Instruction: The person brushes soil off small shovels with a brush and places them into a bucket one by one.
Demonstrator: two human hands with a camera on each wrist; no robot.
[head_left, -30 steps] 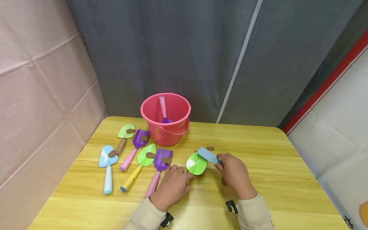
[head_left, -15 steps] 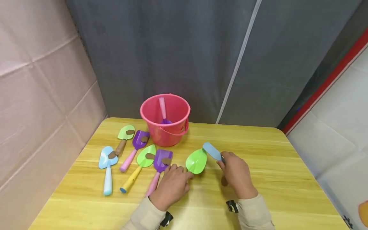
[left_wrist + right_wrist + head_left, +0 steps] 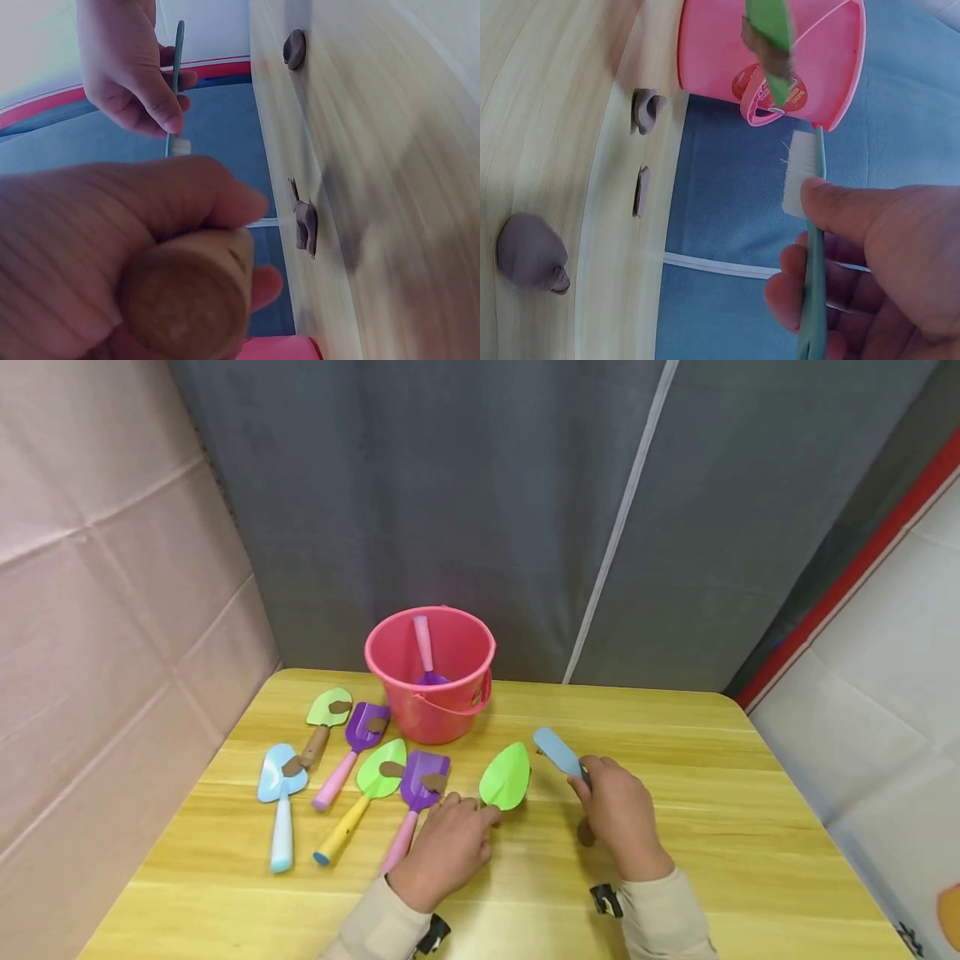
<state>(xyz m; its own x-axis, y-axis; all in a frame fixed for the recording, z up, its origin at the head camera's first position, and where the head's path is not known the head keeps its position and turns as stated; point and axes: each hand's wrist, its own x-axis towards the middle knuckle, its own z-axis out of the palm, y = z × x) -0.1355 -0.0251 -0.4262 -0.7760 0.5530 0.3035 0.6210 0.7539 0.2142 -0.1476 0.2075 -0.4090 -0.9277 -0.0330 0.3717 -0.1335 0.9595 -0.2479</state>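
Note:
My left hand grips a small trowel by its wooden handle. The trowel's leaf-shaped green blade is raised over the table. In the right wrist view, brown clay-like stuff clings to the blade. Between thumb and fingers, my right hand holds a blue-green brush with white bristles. The brush is apart from the blade, to its right. Below them on the table lie brown clay-like pieces, one flat and round, one curled, one thin.
A pink bucket stands at the back, a purple trowel with a pink handle inside. Several trowels with brown pieces on their blades lie at left, among them a blue one and a yellow-handled one. A grey curtain hangs behind.
The brush has moved off the green blade to the right. The blade has turned, its tip now pointing more away from me, and shifted slightly left. My left hand has barely moved.

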